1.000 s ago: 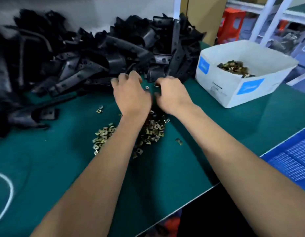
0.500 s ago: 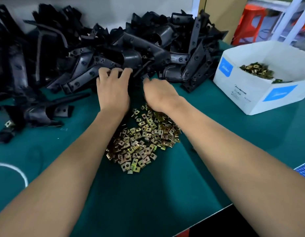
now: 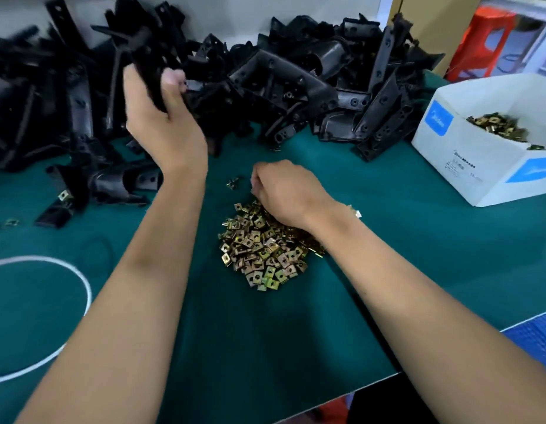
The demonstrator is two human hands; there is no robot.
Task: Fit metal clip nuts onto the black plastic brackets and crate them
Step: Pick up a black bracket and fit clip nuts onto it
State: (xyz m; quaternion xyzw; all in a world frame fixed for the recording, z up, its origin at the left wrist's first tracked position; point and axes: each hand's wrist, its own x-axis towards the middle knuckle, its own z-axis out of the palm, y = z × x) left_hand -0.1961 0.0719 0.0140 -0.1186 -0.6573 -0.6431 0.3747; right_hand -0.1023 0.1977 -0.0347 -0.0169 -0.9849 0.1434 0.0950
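Observation:
A big heap of black plastic brackets (image 3: 296, 87) fills the back of the green table (image 3: 265, 332). My left hand (image 3: 161, 117) is raised at the heap's left part and grips a blurred black bracket (image 3: 146, 56). A pile of brass-coloured clip nuts (image 3: 262, 249) lies in the middle of the table. My right hand (image 3: 284, 191) rests with curled fingers on the far edge of that pile; its fingertips are hidden, so what they pinch cannot be made out.
A white cardboard box (image 3: 486, 166) holding more clip nuts stands at the right. A blue crate (image 3: 538, 341) shows at the lower right edge. A white ring (image 3: 79, 276) lies at the left. Loose brackets (image 3: 112, 182) and stray nuts sit left of centre.
My left hand has lifted out of the heap with a bracket in its grip. My right hand has drawn back from the heap onto the nut pile.

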